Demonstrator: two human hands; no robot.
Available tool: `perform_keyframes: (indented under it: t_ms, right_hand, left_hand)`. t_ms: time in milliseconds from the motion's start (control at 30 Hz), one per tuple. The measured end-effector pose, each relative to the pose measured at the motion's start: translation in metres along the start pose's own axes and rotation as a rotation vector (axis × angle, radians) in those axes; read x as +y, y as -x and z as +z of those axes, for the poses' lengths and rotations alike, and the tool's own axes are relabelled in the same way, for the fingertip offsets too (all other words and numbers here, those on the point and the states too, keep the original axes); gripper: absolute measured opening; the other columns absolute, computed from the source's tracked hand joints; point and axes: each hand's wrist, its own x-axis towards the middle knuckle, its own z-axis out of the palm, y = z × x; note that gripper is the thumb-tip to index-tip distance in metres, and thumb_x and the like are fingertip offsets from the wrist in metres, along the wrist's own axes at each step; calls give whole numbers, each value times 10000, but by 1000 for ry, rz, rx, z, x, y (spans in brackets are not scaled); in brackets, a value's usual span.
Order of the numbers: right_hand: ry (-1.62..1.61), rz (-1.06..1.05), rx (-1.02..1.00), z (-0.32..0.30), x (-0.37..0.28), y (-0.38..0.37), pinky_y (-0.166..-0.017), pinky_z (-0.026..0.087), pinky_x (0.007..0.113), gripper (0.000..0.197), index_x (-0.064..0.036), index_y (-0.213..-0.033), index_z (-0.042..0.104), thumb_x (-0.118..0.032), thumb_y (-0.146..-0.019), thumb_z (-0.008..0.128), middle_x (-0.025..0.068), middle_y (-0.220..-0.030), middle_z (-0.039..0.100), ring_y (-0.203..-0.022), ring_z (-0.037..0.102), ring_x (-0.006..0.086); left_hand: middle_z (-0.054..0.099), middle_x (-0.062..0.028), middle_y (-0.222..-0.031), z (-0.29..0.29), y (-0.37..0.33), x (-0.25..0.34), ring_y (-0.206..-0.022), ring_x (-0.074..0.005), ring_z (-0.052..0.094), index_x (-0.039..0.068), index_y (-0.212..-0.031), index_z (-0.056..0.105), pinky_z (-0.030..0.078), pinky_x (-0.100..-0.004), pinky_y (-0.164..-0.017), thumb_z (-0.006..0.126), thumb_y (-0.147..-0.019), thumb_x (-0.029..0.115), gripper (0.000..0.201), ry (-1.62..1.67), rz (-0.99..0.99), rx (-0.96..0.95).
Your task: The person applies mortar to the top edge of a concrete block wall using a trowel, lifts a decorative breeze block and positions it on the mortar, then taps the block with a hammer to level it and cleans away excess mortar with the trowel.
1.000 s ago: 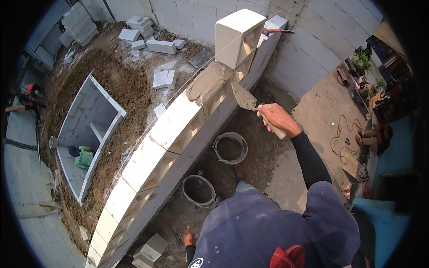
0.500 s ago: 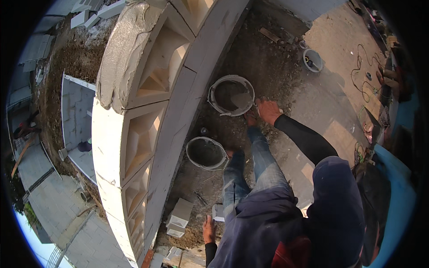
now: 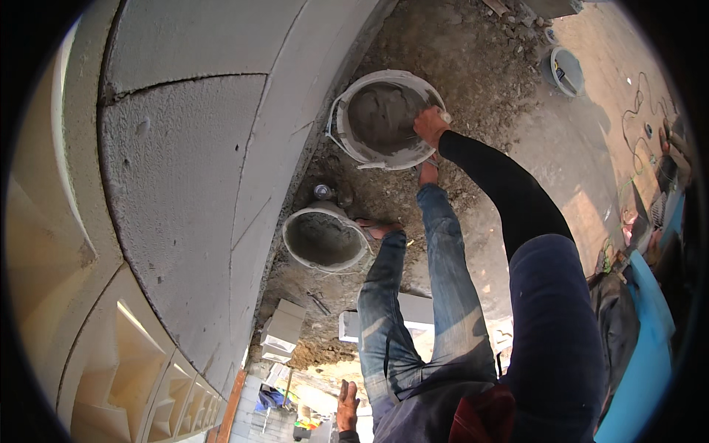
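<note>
The nearer-to-twelve-o'clock bucket (image 3: 369, 151) stands on the dirt at about half past twelve from the middle of the view, just beside the grey block wall (image 3: 181, 170), with grey mortar (image 3: 380, 111) in it. The right hand (image 3: 431, 127) is at the bucket's three o'clock, fingers curled closed around what looks like a pale handle (image 3: 445, 116); the handle's other end is hidden. The left hand (image 3: 347, 406) hangs at six o'clock by the leg, loosely open, with nothing visible in it. The mortar looks wet, thick and soft, so it should be heavy for its bulk, cling to whatever enters it and slump if tipped. The bucket, likely weighty with it, is best gripped at opposite points of its rim, nine and three o'clock, where smears could make it slippery. A second bucket (image 3: 325, 211), at its seven o'clock, also holds grey material and should handle much the same.
</note>
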Motion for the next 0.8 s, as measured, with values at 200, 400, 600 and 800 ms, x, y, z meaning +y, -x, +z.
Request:
perform_keyframes:
  t_ms: [200, 400, 600, 800]
  right_hand:
    - [-300, -4, -108, 9, -4, -27, -827, 590, 500, 245, -83, -1077, 751, -295, -991, 665, 124, -941, 699, -931, 693, 297]
    - [-1080, -23, -459, -5, 55, 10, -625, 565, 432, 535, 11, -1216, 708, -442, -931, 722, 180, -753, 673, -679, 691, 284]
    - [-1496, 19, -352, -72, 55, 149, -658, 540, 387, 838, 31, -1428, 576, -549, -854, 768, 196, -852, 720, -638, 659, 253]
    - [-1569, 200, -56, -217, 41, 274, -758, 537, 395, 466, 4, -1086, 737, -412, -879, 771, 174, -1011, 755, -827, 705, 263]
  left_hand:
    - [381, -124, -1632, 18, 0, 30, -1388, -235, 489, 43, -1624, 288, 475, -332, -1060, 630, -1010, 469, 822, 20, -35, 43]
    - [474, -153, -1555, 38, 17, 59, -1220, -234, 571, 33, -1610, 320, 488, -328, -995, 611, -1018, 487, 801, -94, 28, 48]
    - [368, -148, -1619, 20, 3, 33, -1380, -231, 510, 33, -1526, 474, 508, -346, -1029, 581, -1047, 415, 622, -210, 242, -78]
    - [682, -141, -1079, 18, -49, 17, -895, -217, 613, -22, -1431, 560, 489, -302, -808, 605, -951, 622, 804, -278, 486, 103]
